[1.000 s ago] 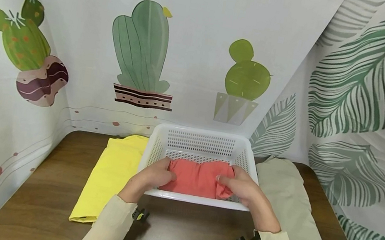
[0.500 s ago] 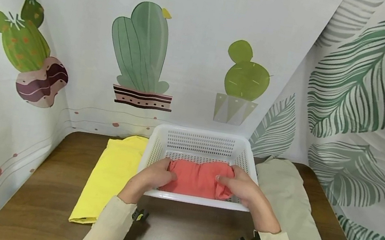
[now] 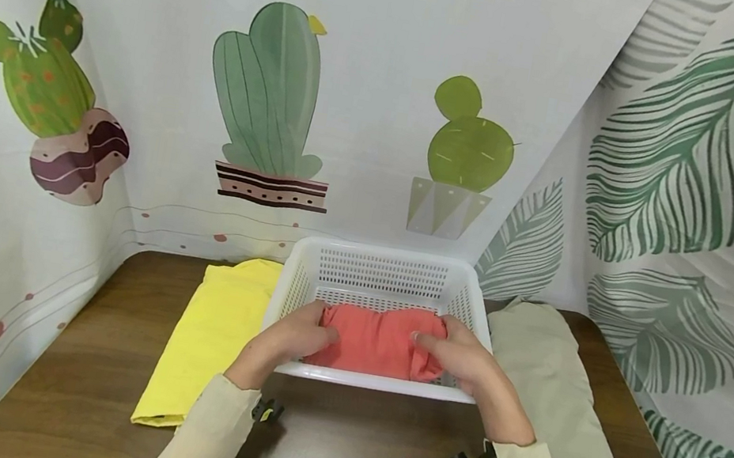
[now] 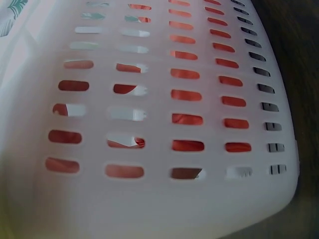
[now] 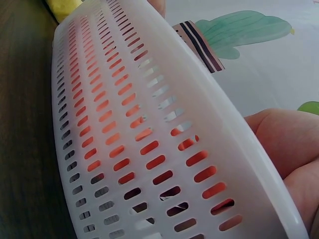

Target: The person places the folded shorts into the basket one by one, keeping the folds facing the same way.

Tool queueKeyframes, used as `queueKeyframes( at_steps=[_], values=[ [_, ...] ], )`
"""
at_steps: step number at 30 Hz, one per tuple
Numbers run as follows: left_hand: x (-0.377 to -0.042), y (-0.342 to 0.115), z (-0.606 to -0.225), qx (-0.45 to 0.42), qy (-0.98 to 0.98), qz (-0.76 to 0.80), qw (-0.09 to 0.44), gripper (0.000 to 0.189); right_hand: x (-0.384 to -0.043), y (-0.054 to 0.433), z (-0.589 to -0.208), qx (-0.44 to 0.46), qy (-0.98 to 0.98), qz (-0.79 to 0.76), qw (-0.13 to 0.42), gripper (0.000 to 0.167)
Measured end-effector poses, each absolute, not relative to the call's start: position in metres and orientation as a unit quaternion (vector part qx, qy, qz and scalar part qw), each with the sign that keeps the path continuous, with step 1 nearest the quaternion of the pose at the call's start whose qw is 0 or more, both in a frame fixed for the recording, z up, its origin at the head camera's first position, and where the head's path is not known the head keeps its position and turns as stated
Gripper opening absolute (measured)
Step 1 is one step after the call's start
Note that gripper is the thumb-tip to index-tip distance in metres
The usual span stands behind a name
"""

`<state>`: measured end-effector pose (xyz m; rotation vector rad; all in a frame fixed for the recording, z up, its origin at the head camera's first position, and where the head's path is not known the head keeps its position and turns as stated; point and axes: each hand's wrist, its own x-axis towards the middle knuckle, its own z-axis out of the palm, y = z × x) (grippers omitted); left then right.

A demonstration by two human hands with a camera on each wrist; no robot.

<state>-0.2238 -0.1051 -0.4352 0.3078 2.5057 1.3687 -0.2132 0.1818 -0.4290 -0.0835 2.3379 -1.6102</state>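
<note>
A folded red cloth [image 3: 371, 340] lies inside a white slotted plastic basket [image 3: 372, 381], toward its near side. My left hand [image 3: 301, 328] grips the cloth's left end, thumb on top. At the other end my right hand [image 3: 463, 351] holds the cloth with its thumb over the front; the fingers behind are mostly hidden. In the left wrist view the basket wall [image 4: 159, 199] fills the picture, with red showing through its slots. Past the rim in the right wrist view, part of my right hand [image 5: 289, 144] shows beyond the basket wall [image 5: 209, 119].
Left of the basket lies a folded yellow cloth [image 3: 204, 347]. A folded grey-green cloth [image 3: 550, 394] lies to the right. All stand on a dark brown wooden table [image 3: 360, 452], with a printed curtain [image 3: 380, 103] close behind.
</note>
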Motion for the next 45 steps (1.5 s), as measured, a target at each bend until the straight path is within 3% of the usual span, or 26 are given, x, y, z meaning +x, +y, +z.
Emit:
queueKeyframes(
  at_steps=[6,18,27,45],
  values=[
    [-0.2248,-0.1055,-0.4372,0.116,0.862,0.477,0.131,0.032,-0.2121,0.1813,-0.4278,-0.018,0.826,-0.542,0.153,0.068],
    [-0.2238,-0.1052,-0.4354,0.108,0.871,0.463,0.126,0.043,-0.2117,0.1809,-0.4264,-0.017,0.832,-0.534,0.150,0.066],
    [-0.2231,-0.1055,-0.4332,0.096,0.882,0.442,0.130,0.040,-0.2119,0.1814,-0.4264,-0.016,0.834,-0.531,0.146,0.064],
    [-0.2195,-0.1060,-0.4290,0.081,0.899,0.415,0.113,0.066,-0.2091,0.1850,-0.4218,-0.014,0.854,-0.503,0.131,0.066]
  ],
)
